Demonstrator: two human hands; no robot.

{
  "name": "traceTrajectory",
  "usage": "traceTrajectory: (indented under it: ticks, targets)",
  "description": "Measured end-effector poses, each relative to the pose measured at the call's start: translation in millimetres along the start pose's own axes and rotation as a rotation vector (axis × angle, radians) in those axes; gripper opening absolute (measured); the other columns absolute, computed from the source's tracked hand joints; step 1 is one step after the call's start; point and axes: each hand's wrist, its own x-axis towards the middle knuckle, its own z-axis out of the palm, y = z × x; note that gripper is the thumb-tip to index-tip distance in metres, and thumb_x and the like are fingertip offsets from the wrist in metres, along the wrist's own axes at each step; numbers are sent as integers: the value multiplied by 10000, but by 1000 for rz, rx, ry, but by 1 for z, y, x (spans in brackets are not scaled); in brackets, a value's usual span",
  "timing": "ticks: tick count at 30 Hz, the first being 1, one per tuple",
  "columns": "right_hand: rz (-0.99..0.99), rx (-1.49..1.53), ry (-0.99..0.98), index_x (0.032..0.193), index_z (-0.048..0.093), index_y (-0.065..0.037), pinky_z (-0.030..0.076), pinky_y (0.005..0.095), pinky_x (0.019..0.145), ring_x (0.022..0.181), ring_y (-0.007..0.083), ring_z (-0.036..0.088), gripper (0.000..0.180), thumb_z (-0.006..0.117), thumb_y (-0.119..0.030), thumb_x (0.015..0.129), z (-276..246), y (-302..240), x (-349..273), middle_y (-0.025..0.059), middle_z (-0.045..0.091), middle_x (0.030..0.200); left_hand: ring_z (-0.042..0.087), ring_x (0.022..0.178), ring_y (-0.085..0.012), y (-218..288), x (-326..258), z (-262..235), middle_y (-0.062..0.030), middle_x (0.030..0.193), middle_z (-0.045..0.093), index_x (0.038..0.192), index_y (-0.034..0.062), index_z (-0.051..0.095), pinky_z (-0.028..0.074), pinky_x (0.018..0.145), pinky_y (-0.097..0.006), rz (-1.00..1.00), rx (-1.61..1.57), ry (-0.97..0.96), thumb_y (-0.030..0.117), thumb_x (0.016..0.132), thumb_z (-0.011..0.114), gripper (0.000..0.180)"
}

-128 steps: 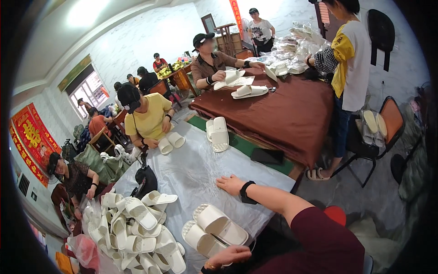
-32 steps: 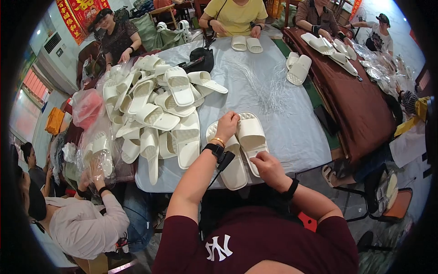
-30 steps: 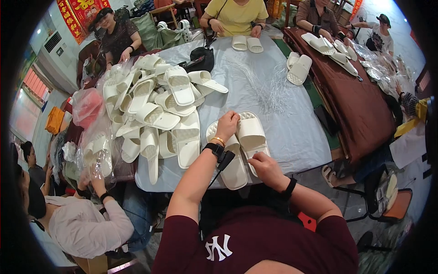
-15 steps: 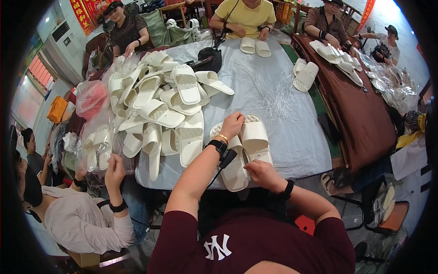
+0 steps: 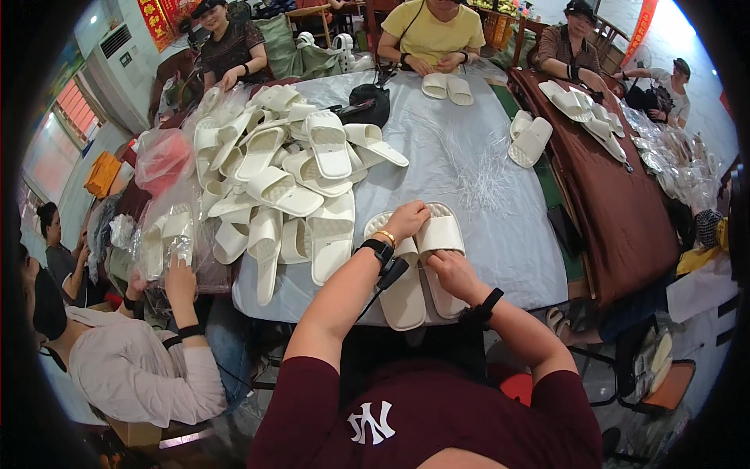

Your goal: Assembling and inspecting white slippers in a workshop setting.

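A pair of off-white slippers lies side by side at the near edge of the table, the left slipper (image 5: 402, 301) and the right slipper (image 5: 441, 235). My left hand (image 5: 408, 220) rests over the inner side of the straps, fingers bent together between the two slippers. At the heel-side opening of the right slipper's strap, my right hand (image 5: 453, 273) has its fingers pinched close to the strap's edge. Whatever thin thing either hand may hold is too small or hidden to tell. A large pile of similar slippers (image 5: 285, 191) lies to the left.
Thin clear strands (image 5: 480, 168) lie mid-table on a pale plastic cover (image 5: 516, 258). A black bag (image 5: 367, 105) sits behind the pile. Another slipper pair (image 5: 530, 142) lies right. Co-workers sit around; one at left handles slippers in a clear bag (image 5: 168, 238).
My right hand has moved up and forward from the slippers' soles to the right slipper's strap. My left hand stays near the straps. The left co-worker's hand has lowered to the bagged slippers.
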Motion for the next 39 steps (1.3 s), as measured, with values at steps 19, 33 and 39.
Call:
traceTrajectory:
  ticks: [19,33,39]
  targets:
    - [18,-24,-47,931,575,-61,497,428,675,755,329,625,148,507,-77,801,2,11,7,145,626,844,457,748,-66,15,0,-8,44,833,535,948,64,586,399,686,-223,-132,-362,-390,226,919,528,175]
    - [-96,48,161,938,589,-50,500,418,627,708,326,623,185,527,-16,767,-20,-12,4,133,632,799,574,777,-143,0,-7,-3,-60,842,649,918,5,623,458,731,-273,78,-315,54,188,880,556,198]
    - [352,510,488,1008,612,-5,498,310,634,717,201,640,154,550,-56,876,-32,18,29,130,659,879,555,808,-102,14,-35,-8,-33,865,638,920,9,612,440,749,-244,149,-283,47,150,913,534,162]
